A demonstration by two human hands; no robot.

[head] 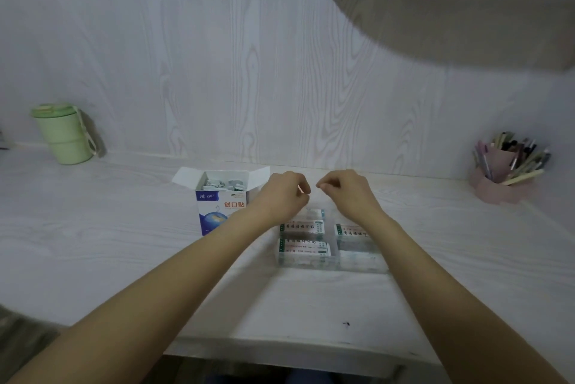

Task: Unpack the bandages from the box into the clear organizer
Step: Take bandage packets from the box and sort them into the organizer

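The blue and white bandage box (217, 206) stands open on the desk, flaps spread, with several wrapped bandages (217, 184) inside. Right of it lies the clear organizer (362, 262), holding stacks of bandages (303, 247) in its compartments. Both hands hover above the organizer's far end, fingers curled, almost touching. My left hand (284, 194) pinches a thin pale strip, seemingly a bandage seen edge-on. My right hand (350, 192) has its fingertips drawn together, and I see nothing in them. My forearms hide part of the organizer.
A green lidded cup (63, 135) stands at the back left against the wall. A pink pen holder (504, 172) full of pens sits at the back right. A rounded shelf (460, 16) juts out overhead on the right.
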